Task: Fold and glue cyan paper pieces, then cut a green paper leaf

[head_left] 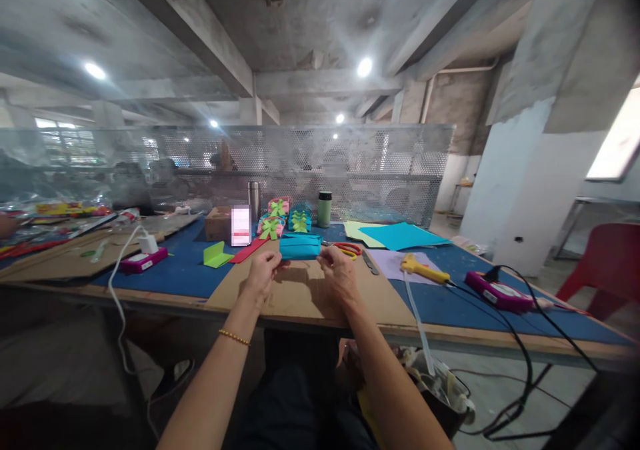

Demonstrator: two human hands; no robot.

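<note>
Between my two hands is a folded piece of blue craft paper (300, 246), held up a little above a cardboard sheet (295, 297). My left hand (263, 273) pinches its left end, and my right hand (339, 273) grips the right end. Just behind the right hand lie scissors (350, 249) with red and yellow handles, and a small knife (370, 262) rests to their right. Folded green paper (217, 255) and a red paper strip (249, 251) are left of the blue piece. Pink paper crafts (273, 226) and blue ones (300, 221) with green bows stand behind it.
A yellow glue gun (425, 268) lies on purple paper at right, its cord running to a purple power strip (497, 292). Another power strip (144, 261) sits at left. A steel flask (254, 200), green bottle (325, 210), cardboard box (218, 225) and blue sheets (405, 235) are farther back.
</note>
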